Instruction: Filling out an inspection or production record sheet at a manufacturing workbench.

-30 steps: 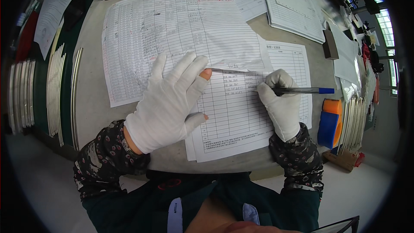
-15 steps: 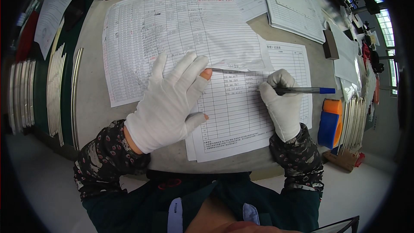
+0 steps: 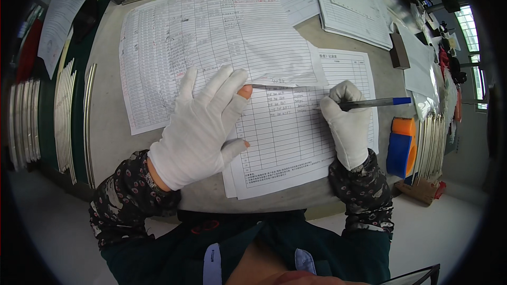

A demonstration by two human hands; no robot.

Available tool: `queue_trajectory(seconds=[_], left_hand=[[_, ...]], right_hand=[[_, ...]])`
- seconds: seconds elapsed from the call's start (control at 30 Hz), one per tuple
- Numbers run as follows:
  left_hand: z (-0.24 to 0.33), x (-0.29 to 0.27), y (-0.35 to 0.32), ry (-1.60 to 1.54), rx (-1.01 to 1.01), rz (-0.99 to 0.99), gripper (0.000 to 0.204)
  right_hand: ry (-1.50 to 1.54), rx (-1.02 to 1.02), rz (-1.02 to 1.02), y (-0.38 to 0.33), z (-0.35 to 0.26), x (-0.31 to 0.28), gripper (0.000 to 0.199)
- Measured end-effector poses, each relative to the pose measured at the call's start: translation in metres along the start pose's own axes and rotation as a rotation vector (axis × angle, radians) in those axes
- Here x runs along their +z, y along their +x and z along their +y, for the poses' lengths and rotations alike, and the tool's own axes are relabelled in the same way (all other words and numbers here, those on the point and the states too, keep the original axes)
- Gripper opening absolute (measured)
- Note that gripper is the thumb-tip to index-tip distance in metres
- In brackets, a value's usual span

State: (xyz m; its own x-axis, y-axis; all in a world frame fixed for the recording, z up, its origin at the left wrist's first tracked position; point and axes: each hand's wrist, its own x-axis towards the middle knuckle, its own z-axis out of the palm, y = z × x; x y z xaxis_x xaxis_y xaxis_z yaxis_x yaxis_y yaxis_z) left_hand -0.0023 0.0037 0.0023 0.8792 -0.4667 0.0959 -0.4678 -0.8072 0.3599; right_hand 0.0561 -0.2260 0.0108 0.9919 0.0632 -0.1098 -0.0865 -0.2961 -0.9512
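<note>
Lighting: even, fairly bright; windows [image 3: 466,26] at upper right overexposed. Glare: caught on metal rods [image 3: 64,121] and plastic [image 3: 425,106]. Distortion: straight edges bowed, rim blackened. Focus: fine handwriting [image 3: 280,106] softly blurred.

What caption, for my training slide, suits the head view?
Gloved left hand spread on a creased sheet, right hand holding a pen over a ruled form.

White gloves [image 3: 198,132], dark blotchy sleeves [image 3: 363,195], blue-ended pen [image 3: 376,103], white-and-black gridded form [image 3: 280,150]

Counted two gloved hands [image 3: 198,132] [image 3: 346,126], one pen [image 3: 376,103], one orange-and-blue object [image 3: 399,154], one small brown block [image 3: 400,51]; rods [image 3: 65,119] overlapped, uncountable.
</note>
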Motion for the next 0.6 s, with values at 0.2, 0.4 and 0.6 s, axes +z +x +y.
queue_trajectory(seconds=[0.2,0.4,0.6], left_hand=[[0.001,-0.001,0.000,0.006,-0.007,-0.007,0.092],[0.002,0.000,0.002,0.008,-0.004,-0.013,0.092],[0.001,-0.003,0.006,0.021,-0.006,-0.019,0.083]], right_hand=[[-0.058,-0.039,-0.009,0.000,0.003,0.001,0.015],[-0.054,-0.054,-0.011,0.001,0.006,-0.001,0.016],[0.038,0.026,0.003,0.001,-0.005,-0.004,0.017]])
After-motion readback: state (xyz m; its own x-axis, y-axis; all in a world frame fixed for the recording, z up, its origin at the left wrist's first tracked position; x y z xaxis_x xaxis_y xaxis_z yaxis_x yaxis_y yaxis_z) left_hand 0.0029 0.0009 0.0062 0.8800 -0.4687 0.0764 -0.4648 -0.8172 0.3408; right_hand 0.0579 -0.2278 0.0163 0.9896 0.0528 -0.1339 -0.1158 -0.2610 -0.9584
